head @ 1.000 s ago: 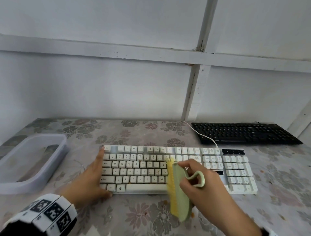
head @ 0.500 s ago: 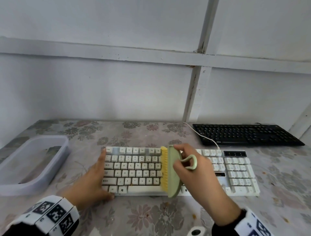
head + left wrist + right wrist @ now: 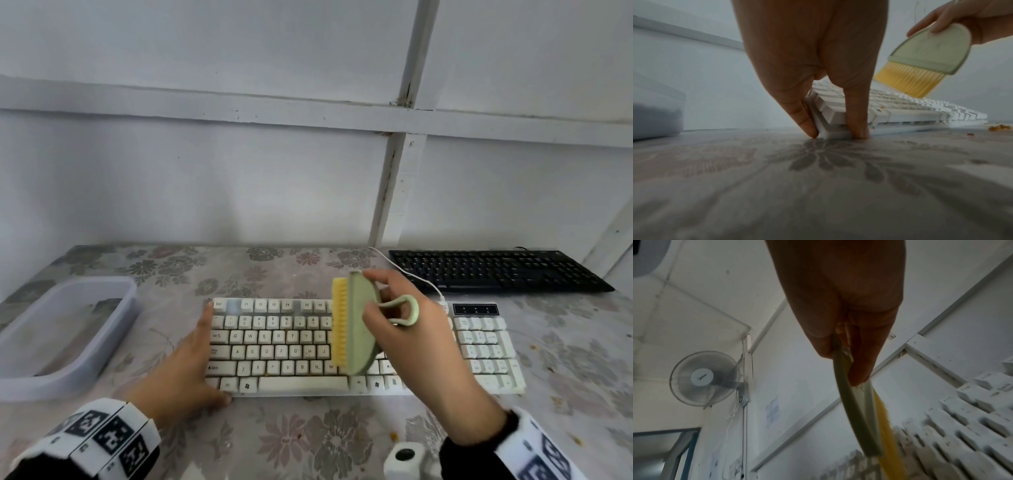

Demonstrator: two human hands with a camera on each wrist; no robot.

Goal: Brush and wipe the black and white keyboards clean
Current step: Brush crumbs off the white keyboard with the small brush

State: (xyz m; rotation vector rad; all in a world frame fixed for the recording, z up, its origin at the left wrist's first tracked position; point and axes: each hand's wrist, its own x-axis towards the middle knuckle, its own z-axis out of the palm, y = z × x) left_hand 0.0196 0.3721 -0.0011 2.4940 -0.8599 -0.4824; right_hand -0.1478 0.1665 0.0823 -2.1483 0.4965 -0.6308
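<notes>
The white keyboard [image 3: 274, 342] lies across the middle of the floral table, with the black keyboard [image 3: 496, 270] behind it at the right. My left hand [image 3: 188, 373] rests flat at the white keyboard's left end. Its index finger lies along the side edge and its thumb [image 3: 858, 123] presses the front corner. My right hand [image 3: 407, 342] grips a green brush [image 3: 361, 329] with yellow bristles [image 3: 908, 81] by its flat body, beside a loop handle. In the left wrist view the bristles hang just above the keys. The right wrist view shows the brush [image 3: 855, 418] edge-on over the keys [image 3: 962, 426].
A translucent plastic container [image 3: 133, 294] sits at the table's left. The white keyboard's cable [image 3: 421, 277] runs back past the black keyboard. Orange crumbs [image 3: 996, 128] lie on the cloth in front of the white keyboard. The wall stands close behind the table.
The brush has moved away from me, from the keyboard's near edge to over its middle and far rows. My left hand has stayed at the left end.
</notes>
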